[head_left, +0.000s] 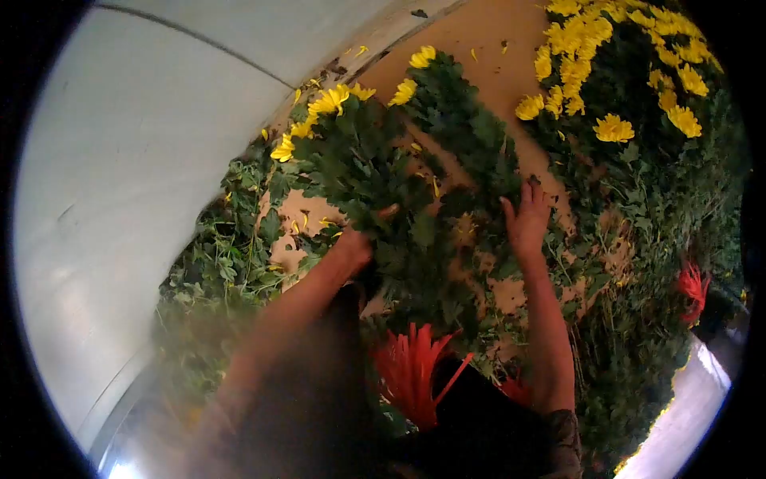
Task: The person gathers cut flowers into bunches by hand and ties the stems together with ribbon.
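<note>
My left hand [351, 249] is closed around the leafy stems of a few yellow chrysanthemums [329, 100], whose blooms point away from me to the upper left. The leaves partly cover its fingers. My right hand [529, 217] is open, thumb apart from the fingers, at the edge of another leafy chrysanthemum stem [459, 112] lying on the brown floor. I cannot tell whether it presses on those leaves. A bundle of red plastic strips [413, 371] shows close to my body, between my forearms.
A big heap of yellow chrysanthemums [614, 128] lies on the right. Pale panels [136, 144] rise along the left side. Loose leaves and stems [231, 255] litter the brown floor [503, 32]. More red strips [694, 291] lie at the far right, above a whitish sheet [678, 415].
</note>
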Action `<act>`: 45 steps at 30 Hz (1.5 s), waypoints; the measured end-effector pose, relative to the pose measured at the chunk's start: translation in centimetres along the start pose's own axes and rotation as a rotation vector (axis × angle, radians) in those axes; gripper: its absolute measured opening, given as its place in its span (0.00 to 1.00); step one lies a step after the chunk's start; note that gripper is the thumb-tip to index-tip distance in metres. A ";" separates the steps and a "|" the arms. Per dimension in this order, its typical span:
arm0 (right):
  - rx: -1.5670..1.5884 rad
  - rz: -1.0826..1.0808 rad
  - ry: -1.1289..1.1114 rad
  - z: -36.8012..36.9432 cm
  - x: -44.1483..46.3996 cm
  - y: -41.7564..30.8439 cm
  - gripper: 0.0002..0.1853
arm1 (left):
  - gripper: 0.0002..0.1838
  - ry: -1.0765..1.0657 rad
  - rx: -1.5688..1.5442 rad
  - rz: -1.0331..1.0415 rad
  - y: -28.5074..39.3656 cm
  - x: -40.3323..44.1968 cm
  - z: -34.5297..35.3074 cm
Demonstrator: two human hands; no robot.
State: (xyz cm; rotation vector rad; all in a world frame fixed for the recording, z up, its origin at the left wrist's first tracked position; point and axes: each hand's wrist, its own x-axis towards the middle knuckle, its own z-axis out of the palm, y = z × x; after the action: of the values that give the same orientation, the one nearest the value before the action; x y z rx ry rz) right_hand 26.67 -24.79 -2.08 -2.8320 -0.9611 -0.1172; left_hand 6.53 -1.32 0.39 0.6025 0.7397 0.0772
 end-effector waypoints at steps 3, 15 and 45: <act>-0.017 0.018 -0.148 1.4 -0.4 1.0 0.23 | 0.18 0.120 -0.156 -0.273 -1.8 1.9 -2.5; 0.462 0.005 -0.215 -5.4 1.4 -6.4 0.32 | 0.20 -0.169 0.377 0.079 -4.9 3.2 -4.4; 1.674 0.799 -0.461 -4.7 2.3 -12.1 0.20 | 0.30 -0.615 1.075 0.488 -3.8 1.0 0.3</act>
State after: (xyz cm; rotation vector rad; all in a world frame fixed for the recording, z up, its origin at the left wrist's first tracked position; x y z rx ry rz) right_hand 21.05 -14.72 4.23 -1.3726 0.2137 0.9425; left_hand 6.88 -4.38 -2.11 1.7330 -0.0468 -0.0689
